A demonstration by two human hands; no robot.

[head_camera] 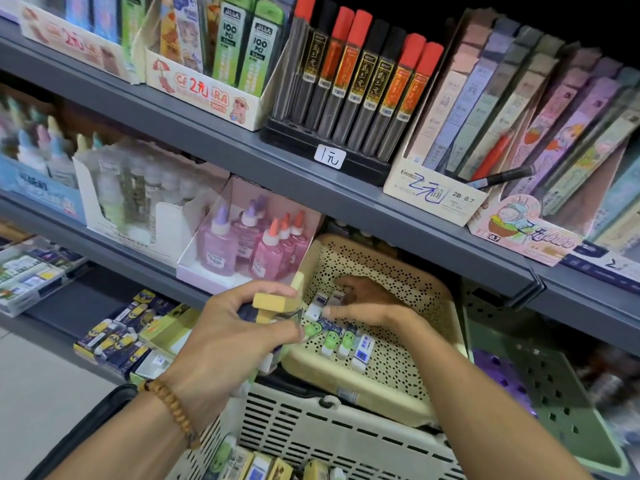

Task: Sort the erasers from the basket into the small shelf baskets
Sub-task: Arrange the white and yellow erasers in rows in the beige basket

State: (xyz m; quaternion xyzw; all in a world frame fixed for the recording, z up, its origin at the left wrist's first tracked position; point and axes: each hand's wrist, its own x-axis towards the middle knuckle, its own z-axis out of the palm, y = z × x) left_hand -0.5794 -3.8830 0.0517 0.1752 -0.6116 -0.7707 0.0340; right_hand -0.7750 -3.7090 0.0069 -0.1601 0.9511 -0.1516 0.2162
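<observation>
Pink glue bottles (pixel 249 244) are standing in a white box on the middle shelf, while lead tubes (pixel 349 84) with red and black caps are leaning in a black tray (pixel 277 135) above.

Left hand (pixel 228 327): fingers curled, gripping a stack of erasers (pixel 268 303), beaded bracelet (pixel 173 410) on the wrist.
Right hand (pixel 367 303): palm down, fingers bent onto erasers beneath, forearm stretched forward.
</observation>
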